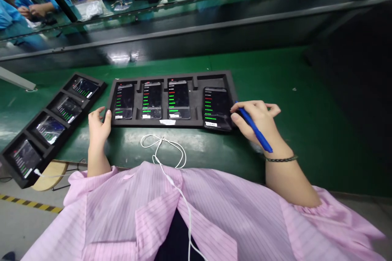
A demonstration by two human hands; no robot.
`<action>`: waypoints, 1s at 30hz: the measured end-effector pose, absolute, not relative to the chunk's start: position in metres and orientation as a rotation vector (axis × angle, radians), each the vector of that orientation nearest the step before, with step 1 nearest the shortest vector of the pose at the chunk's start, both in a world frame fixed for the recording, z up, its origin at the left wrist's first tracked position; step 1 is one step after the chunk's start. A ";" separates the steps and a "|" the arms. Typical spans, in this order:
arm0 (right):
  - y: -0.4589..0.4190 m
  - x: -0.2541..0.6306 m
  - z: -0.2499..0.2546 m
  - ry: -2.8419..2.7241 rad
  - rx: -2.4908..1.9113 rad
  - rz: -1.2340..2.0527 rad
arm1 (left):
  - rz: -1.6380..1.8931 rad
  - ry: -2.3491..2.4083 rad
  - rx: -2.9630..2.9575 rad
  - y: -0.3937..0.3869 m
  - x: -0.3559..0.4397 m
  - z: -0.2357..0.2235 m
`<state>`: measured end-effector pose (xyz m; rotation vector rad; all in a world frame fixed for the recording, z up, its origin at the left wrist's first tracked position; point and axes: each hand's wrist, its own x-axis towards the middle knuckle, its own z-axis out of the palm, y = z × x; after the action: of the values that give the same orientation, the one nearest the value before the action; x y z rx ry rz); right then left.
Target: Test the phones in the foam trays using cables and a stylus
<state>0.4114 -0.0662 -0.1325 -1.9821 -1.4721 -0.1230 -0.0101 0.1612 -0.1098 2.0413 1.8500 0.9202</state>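
Observation:
My right hand (260,124) is closed with a blue pen (255,130) in it. Its fingertips are at the right edge of a smartphone (217,108), whose lower end overlaps the front rim of a black foam tray (197,124). At the tray's left end is my left hand (99,126), fingers apart and thumb against the edge. Three more smartphones, the left one (124,102), the middle one (152,101) and another (179,100), lie in the tray's compartments. All their dark screens show green and red text lines.
A second black tray (63,130) with several phones stands slanted at the left; a white plug is at its nearest phone. A white cable (170,142) loops on the green table (275,73). Across a dark ledge (183,32), people in blue sleeves work. A wooden stool (50,177) stands below left.

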 end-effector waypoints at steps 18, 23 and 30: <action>-0.063 0.408 -0.134 -1.579 -1.921 -0.272 | 1.044 1.759 1.682 0.161 0.007 -0.112; -0.041 0.416 -0.149 -1.011 -1.860 0.000 | 1.125 1.688 1.261 0.171 0.008 -0.098; -0.022 0.422 -0.141 -0.543 -1.552 0.242 | 1.088 1.261 1.131 0.104 0.039 -0.058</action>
<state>0.4220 -0.0218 -0.1410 -1.5524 -0.5432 0.2420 0.0388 0.1042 -0.0583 1.1309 1.2612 1.0884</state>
